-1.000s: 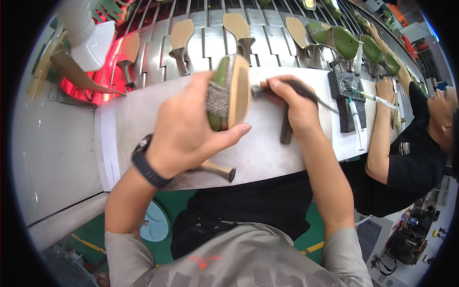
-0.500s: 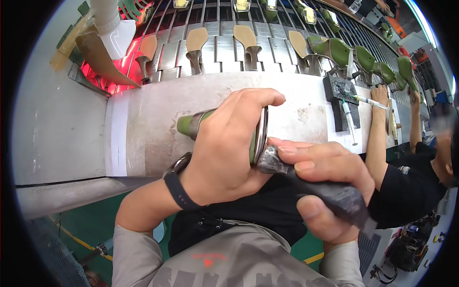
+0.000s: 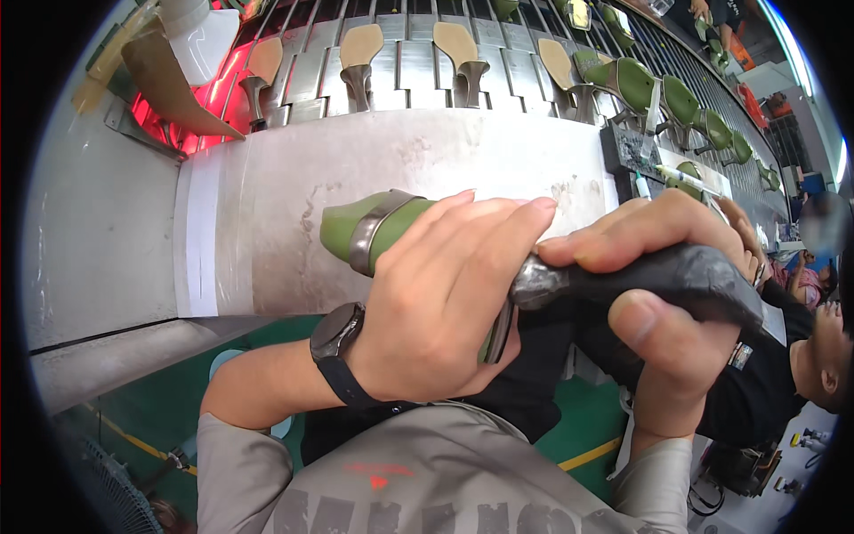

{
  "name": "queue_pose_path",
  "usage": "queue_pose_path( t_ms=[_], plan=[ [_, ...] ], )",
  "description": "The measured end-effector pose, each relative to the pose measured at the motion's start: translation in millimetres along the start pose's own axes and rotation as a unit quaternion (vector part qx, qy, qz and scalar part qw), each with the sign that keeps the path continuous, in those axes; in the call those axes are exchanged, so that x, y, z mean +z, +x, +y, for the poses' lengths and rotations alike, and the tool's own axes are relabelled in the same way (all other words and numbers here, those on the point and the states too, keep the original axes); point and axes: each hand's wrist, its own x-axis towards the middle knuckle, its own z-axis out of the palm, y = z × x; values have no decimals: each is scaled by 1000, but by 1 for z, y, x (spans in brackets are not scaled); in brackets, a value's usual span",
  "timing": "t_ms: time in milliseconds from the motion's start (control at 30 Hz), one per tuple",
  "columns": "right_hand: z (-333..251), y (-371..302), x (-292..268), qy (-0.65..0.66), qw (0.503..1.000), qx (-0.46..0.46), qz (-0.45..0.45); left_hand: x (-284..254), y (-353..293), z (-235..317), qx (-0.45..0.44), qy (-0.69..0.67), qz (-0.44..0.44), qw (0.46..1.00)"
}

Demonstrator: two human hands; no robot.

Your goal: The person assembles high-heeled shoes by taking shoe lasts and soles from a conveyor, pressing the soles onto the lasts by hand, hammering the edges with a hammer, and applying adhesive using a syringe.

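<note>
My left hand is wrapped around a green shoe last with a shiny bronze-grey strap across it. The last's narrow end points left, over the near edge of the worktop; its other end is mostly hidden by my fingers. A dark sandal edge shows below my fingertips. My right hand grips a black tool with a rounded, worn silvery head. That head lies close against my left fingertips and the end of the sandal; whether it touches the sandal I cannot tell.
Beyond the pale worktop, a slatted metal conveyor carries tan soles with heels and green lasts. A black block with syringes stands at the right. A co-worker's arm is close to my right hand. Red light glows at the left.
The sandal has turned and come nearer me, showing more of the last and strap. My right hand and the tool have moved up and right. The co-worker has shifted.
</note>
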Motion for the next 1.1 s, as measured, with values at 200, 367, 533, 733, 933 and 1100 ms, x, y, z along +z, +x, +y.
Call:
queue_pose_path(
  t_ms=[200,367,533,733,933,1100],
  plan=[
    [44,-36,16,94,986,25,-136,5,-69,-9,49,97,27,994],
    [124,-68,58,66,997,20,-22,8,-108,-48,-2,310,33,950],
    [128,-70,63,12,994,-102,-33,12,-109,-48,-21,321,29,946],
    [122,-67,60,-36,984,-169,-40,14,-113,-49,-22,313,37,949],
    [115,-32,43,-11,986,-165,-23,13,-111,-47,-22,313,48,948],
    [105,-3,51,1,999,-44,-25,15,-112,-49,-34,316,40,947]
  ],
)
